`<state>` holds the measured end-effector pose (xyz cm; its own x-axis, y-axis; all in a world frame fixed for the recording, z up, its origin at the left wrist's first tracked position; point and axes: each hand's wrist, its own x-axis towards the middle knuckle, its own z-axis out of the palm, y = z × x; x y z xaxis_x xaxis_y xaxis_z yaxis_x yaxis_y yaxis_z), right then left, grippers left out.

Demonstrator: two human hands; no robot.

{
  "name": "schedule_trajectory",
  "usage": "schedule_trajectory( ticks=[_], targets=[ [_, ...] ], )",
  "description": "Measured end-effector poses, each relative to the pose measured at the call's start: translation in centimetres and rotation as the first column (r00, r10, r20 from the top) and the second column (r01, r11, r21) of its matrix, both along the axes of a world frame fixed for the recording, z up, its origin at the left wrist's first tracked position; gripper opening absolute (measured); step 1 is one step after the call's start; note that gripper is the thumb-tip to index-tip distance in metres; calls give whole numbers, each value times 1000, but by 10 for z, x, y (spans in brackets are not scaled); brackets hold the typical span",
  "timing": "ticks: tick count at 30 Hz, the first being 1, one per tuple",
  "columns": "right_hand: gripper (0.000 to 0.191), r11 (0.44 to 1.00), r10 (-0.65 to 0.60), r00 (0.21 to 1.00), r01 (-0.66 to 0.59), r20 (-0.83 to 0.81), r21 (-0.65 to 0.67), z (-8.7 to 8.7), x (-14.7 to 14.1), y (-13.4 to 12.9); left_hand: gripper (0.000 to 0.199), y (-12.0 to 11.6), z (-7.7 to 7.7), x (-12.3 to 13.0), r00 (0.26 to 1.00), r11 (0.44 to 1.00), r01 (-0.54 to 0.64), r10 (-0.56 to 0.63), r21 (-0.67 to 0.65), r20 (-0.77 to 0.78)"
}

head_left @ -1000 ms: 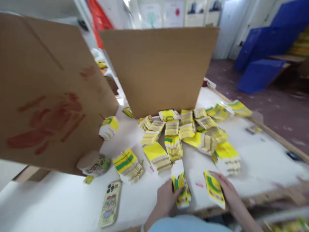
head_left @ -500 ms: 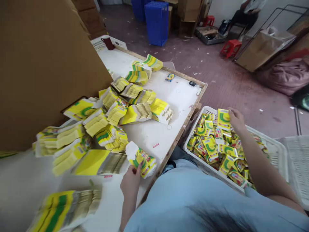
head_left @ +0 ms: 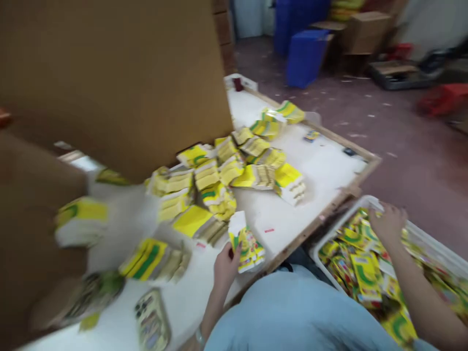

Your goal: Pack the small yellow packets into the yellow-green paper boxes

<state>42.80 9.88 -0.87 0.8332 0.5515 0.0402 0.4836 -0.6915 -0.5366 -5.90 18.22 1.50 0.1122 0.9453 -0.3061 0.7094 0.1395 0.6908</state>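
Packets (head_left: 251,249) in left hand (head_left: 225,263) (arm forward)

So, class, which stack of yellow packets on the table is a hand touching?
The stack nearest the blue shirt, held by the left hand; no hand touches the other stacks.

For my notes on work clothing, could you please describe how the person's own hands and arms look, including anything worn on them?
The left hand and right hand wear no gloves, and both forearms are uncovered. A narrow pale band is on the left wrist; its details are blurred. The light blue cloth top looks plain.
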Motion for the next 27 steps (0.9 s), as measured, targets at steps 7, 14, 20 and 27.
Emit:
schedule_trajectory(
  ticks=[7, 14, 20, 27],
  targets=[
    [42, 750, 630, 751, -523, -197, 406, 21, -182, 81, 37, -30, 3, 30, 953, 987, -127, 94, 100, 290],
    [59, 836, 540, 254, -276, -802, 475, 24, -334, 80, 16, -42, 17, 51, 968, 959, 22, -91, 283, 233],
    [51, 869, 493, 256, -185, -831, 458, 27, -334, 76, 22, -43, 15, 43, 977, 951, 46, -107, 306, 186],
    [55, 759, 651, 371, -317, -662, 568, 25, -333, 69, 20, -43, 6, 40, 908, 945, -65, -77, 320, 412]
  ],
)
